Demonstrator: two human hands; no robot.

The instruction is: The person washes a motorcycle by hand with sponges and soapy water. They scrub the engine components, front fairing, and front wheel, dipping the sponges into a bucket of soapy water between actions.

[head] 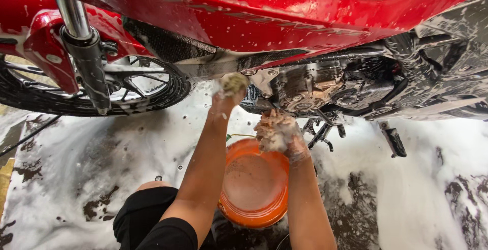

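Note:
A red motorcycle [264,6] covered in soap foam fills the top of the view. My left hand [227,93] is raised under its fairing, closed around a yellowish sponge [234,83] pressed near the engine's front. My right hand [278,134], coated in suds, hangs below the engine [310,90], fingers curled; whether it holds anything I cannot tell. An orange bucket [254,214] of soapy water stands on the ground between my forearms.
The front wheel [101,90] and fork leg [87,59] are at the left. A side stand and footpeg [394,141] hang down at the right. Foam covers the wet dark ground [101,148]. My knee in black shorts [147,209] is at bottom left.

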